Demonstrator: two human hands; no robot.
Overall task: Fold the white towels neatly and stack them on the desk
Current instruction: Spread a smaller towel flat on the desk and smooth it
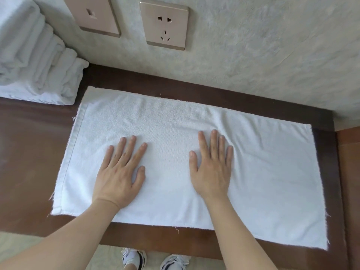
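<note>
Grip state: no pinch on either side; left hand (118,170) and right hand (211,164) both lie flat, fingers spread, palms pressing the white towel (263,172) onto the tabletop (29,152). Towel's long axis runs left to right, hands side by side near its middle, left hand nearer the hemmed left edge, right hand nearer the right edge. Judgement: an end-to-end fold would carry one short edge toward the other; folded stack (39,61) waits far left.
</note>
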